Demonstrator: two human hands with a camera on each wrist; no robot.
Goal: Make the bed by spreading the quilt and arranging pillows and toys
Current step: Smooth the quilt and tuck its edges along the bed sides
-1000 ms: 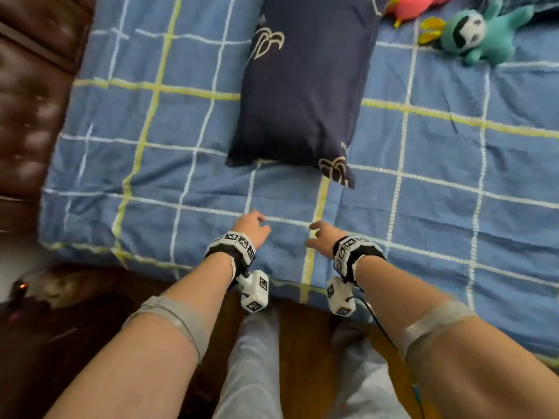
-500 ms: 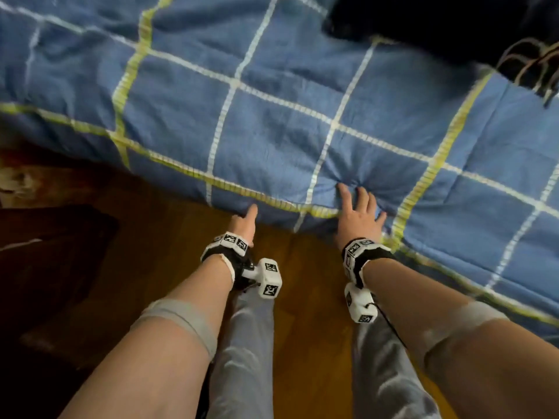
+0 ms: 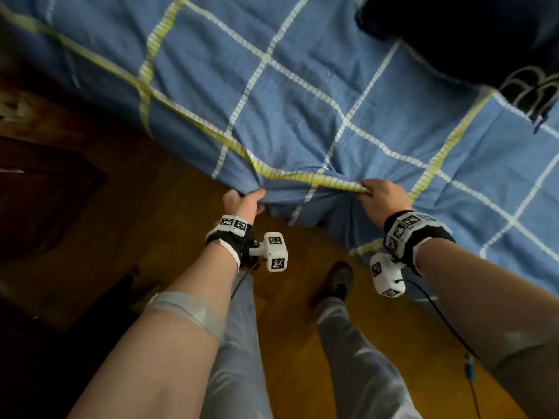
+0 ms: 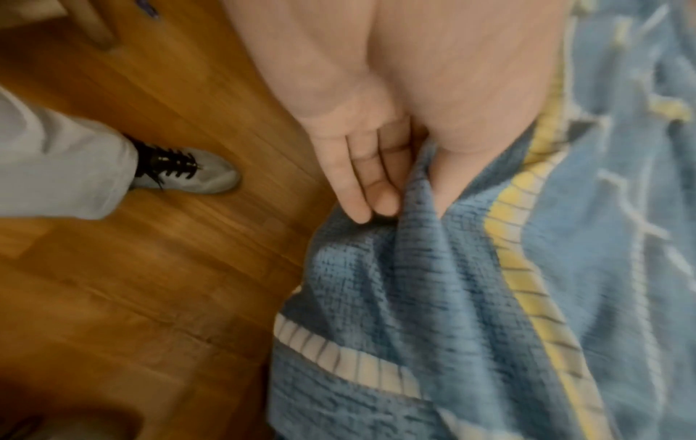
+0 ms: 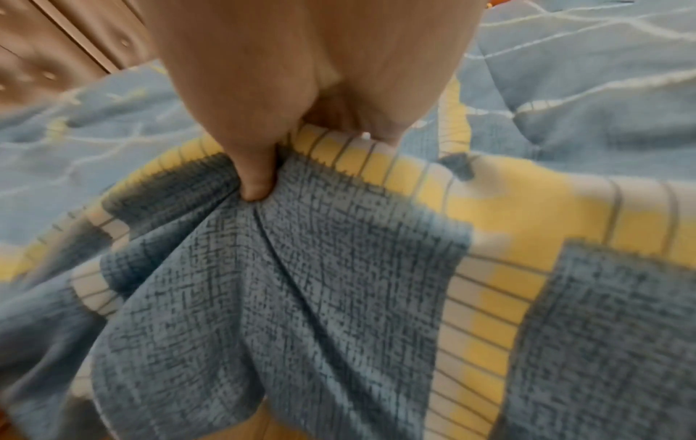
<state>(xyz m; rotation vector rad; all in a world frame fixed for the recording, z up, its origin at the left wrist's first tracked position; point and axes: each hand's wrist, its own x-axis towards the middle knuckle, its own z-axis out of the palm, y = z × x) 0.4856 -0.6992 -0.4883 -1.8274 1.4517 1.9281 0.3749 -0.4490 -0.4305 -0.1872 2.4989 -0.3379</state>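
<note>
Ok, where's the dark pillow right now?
In the head view the dark pillow lies on the blue quilt at the top right, beyond the right hand that grips the quilt's edge.

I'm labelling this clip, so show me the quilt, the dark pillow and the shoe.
quilt (image 3: pixel 302 110), head view, blue checked top.
dark pillow (image 3: pixel 469 34), head view, navy cover.
shoe (image 4: pixel 196 175), left wrist view, grey toe.

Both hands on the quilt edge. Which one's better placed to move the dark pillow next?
Right, probably. The dark pillow lies up and to the right, on the same side as the right hand. The left hand grips the quilt farther away and would have to cross over.
</note>
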